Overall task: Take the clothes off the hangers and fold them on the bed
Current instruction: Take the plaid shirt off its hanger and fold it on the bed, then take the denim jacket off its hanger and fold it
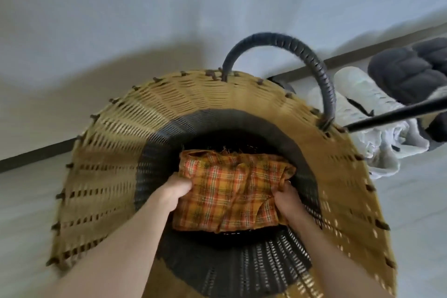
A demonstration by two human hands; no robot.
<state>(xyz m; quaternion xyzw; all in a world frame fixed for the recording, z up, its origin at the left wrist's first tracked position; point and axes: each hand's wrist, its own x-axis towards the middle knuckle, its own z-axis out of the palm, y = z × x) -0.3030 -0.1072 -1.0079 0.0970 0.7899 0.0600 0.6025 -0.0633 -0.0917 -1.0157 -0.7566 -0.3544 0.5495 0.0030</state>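
A folded orange and yellow plaid cloth point(232, 189) sits deep inside a tall woven basket point(116, 152) with a tan upper wall, a dark lower band and a dark looped handle point(312, 60). Both my arms reach down into the basket. My left hand point(174, 192) grips the cloth's left edge with curled fingers. My right hand point(286, 197) grips its right edge, fingers tucked under the fabric. No hanger or bed is in view.
The basket stands on a pale floor against a white wall with a dark skirting board point(36, 155). To the right lie white clothes point(377, 133) and a dark quilted garment point(416, 72), crossed by a black rod point(396, 113).
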